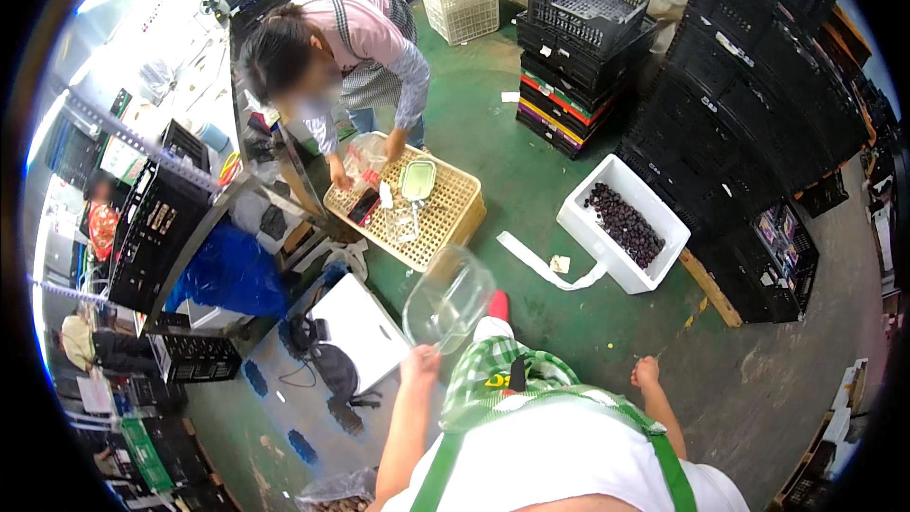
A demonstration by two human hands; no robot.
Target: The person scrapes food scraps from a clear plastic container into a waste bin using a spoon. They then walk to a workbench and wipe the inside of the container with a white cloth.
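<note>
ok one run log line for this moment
left hand: holds clear tub | right hand: curled, contents unclear | co-worker: bent over cream crate | white box: dark pieces

Just below the centre, toward 6 o'clock, a clear plastic tub [450,296] is held at its near edge by the fingers [431,351] of the left hand [418,366]. At 4 o'clock, the right hand [646,373] is held curled; whether anything is gripped cannot be told. Toward 11 o'clock, a cream crate [463,218] is leaned over by a co-worker [374,81]. At 3 o'clock, small dark items [626,226] are contained in a white box [602,242]. At 1 o'clock, black crates [588,52] are stacked on the green floor [483,100].
</note>
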